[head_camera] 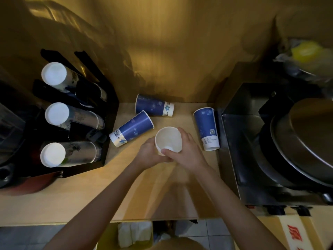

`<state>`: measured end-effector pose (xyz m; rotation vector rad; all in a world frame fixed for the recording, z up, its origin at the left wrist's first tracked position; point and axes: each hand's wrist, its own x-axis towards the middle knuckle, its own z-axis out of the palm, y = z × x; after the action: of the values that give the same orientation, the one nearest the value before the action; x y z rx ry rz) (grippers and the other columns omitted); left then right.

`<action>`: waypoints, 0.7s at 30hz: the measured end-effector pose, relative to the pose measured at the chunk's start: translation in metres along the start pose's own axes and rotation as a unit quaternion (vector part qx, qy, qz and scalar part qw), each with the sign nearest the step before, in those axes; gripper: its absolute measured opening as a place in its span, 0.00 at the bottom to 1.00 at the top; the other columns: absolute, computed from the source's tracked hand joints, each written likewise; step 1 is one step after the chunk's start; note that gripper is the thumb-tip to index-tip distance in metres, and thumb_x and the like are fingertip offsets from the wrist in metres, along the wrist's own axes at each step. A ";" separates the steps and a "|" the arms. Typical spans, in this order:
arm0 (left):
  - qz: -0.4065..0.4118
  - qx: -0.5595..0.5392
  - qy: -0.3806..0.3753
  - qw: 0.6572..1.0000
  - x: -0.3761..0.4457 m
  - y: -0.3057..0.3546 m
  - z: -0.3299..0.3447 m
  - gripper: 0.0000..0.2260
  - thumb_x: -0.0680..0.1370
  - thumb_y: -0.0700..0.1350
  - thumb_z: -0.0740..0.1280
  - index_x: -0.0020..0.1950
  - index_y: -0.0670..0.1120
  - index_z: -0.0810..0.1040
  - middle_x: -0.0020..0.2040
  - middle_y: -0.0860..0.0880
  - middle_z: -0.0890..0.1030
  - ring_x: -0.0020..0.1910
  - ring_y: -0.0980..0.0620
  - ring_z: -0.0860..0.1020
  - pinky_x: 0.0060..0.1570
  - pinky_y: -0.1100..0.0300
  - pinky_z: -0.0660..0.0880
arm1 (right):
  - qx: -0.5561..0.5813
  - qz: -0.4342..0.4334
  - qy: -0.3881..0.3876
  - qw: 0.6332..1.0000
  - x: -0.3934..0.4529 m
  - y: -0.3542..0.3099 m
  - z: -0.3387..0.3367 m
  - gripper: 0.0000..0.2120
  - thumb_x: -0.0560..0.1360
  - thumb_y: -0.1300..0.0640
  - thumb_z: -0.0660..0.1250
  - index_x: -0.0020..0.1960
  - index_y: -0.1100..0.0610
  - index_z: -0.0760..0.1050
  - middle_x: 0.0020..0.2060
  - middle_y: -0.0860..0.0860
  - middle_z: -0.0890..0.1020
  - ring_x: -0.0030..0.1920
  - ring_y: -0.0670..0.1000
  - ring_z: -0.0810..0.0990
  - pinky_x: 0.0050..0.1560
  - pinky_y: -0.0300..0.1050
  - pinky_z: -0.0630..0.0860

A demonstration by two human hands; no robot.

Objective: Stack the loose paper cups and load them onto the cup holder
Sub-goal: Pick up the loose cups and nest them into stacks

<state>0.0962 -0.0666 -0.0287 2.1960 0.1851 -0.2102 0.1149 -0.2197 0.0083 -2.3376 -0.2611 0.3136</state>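
Both my hands hold one upright paper cup (168,138) at the middle of the wooden counter, its white inside facing me. My left hand (148,155) wraps its left side and my right hand (187,150) grips its right side and rim. Three blue paper cups lie loose on their sides: one (132,128) left of my hands, one (154,105) by the back wall, one (207,128) to the right. The black cup holder (108,112) stands at the left with three stacks of cups (68,116) in it, their white bottoms pointing toward me.
A dark metal machine (252,141) with a large round metal lid (310,141) fills the right side. A glossy yellow wall (171,51) backs the counter (90,195). Below the front edge are a bin with white paper (134,233) and a cardboard box (295,233).
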 end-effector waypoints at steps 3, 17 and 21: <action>0.030 0.006 -0.014 0.999 -0.002 0.027 0.016 0.40 0.58 0.52 0.79 0.66 0.50 0.65 0.64 0.48 0.72 0.58 0.52 0.71 0.56 0.55 0.72 | -0.008 0.023 0.016 1.000 -0.012 0.020 -0.022 0.44 0.63 0.38 0.72 0.71 0.48 0.55 0.66 0.51 0.69 0.62 0.53 0.71 0.56 0.48 0.71; 0.150 0.013 -0.063 0.987 -0.011 0.087 0.071 0.39 0.63 0.53 0.76 0.68 0.50 0.60 0.62 0.48 0.75 0.57 0.49 0.76 0.49 0.58 0.74 | 0.016 0.099 0.051 0.994 -0.057 0.063 -0.072 0.40 0.69 0.43 0.70 0.73 0.50 0.54 0.68 0.53 0.67 0.65 0.52 0.69 0.64 0.56 0.71; 0.140 0.029 -0.093 0.985 -0.007 0.086 0.069 0.41 0.62 0.54 0.76 0.69 0.51 0.57 0.63 0.47 0.74 0.58 0.48 0.75 0.54 0.50 0.76 | 0.030 0.105 0.076 0.991 -0.053 0.059 -0.076 0.28 0.73 0.43 0.65 0.68 0.52 0.62 0.64 0.54 0.72 0.61 0.53 0.73 0.61 0.53 0.72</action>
<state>0.1011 -0.1736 -0.0004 2.2149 -0.2351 -0.2644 0.0934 -0.3257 0.0259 -2.3189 0.0689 0.2394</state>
